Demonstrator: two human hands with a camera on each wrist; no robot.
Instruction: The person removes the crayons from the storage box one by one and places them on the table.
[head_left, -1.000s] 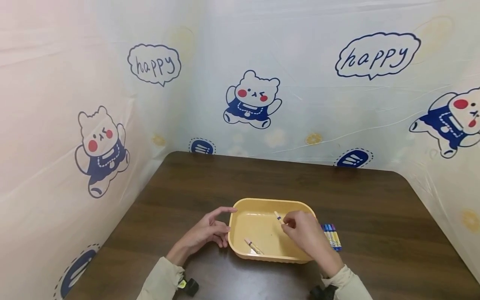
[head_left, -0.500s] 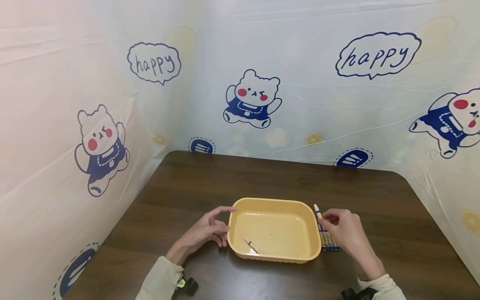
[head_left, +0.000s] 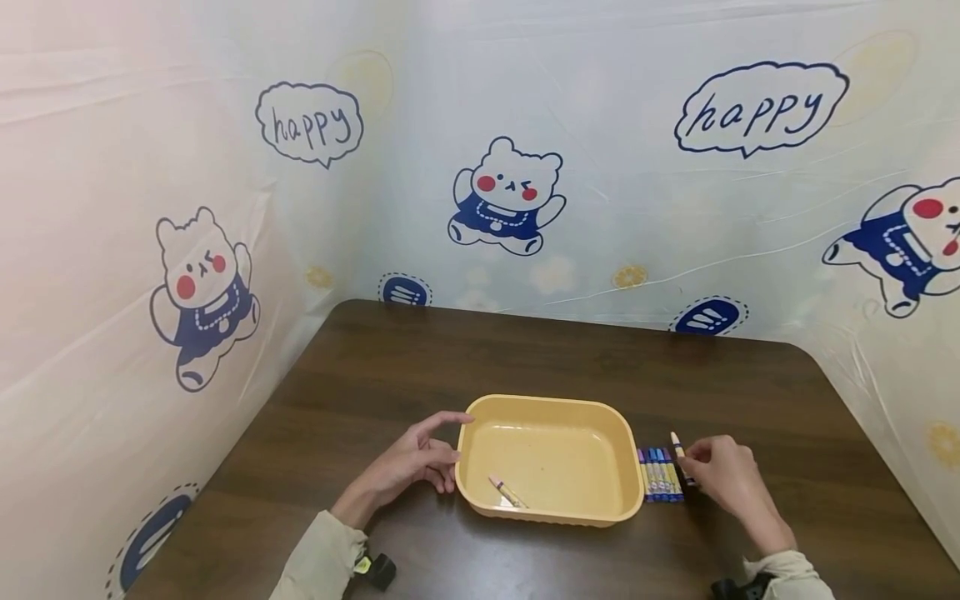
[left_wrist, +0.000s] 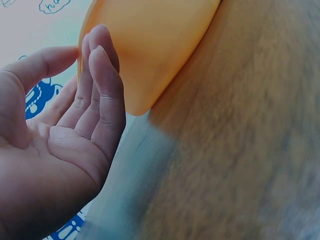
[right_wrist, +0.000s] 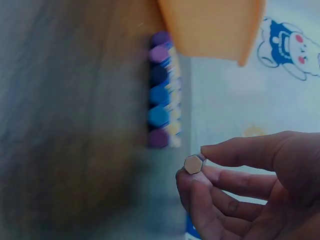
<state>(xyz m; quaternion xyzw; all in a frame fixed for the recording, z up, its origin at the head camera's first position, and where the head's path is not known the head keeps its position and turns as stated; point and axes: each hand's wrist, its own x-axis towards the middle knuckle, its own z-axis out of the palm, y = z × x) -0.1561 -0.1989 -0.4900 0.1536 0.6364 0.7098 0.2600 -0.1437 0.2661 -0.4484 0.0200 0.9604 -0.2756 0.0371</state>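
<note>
In the head view my right hand [head_left: 726,475] pinches a pale-tipped crayon [head_left: 677,443] with a blue band, tilted just right of a row of crayons [head_left: 660,477]. The right wrist view shows the held crayon's beige six-sided end [right_wrist: 193,164] between thumb and fingers. The row lies side by side on the table against the yellow tray [head_left: 551,407], its ends purple, pink and blue. Another crayon [head_left: 507,492] lies inside the tray near its front left corner. My left hand [head_left: 408,458] touches the tray's left rim and wall with extended, relaxed fingers.
Everything stands on a dark brown wooden table [head_left: 420,358] with rounded far corners. A pale printed curtain [head_left: 600,192] with bears and "happy" bubbles surrounds the table's back and sides.
My right hand has carried the crayon out of the tray, rightward over its rim and past the row of crayons. My left hand has stayed at the tray's left side.
</note>
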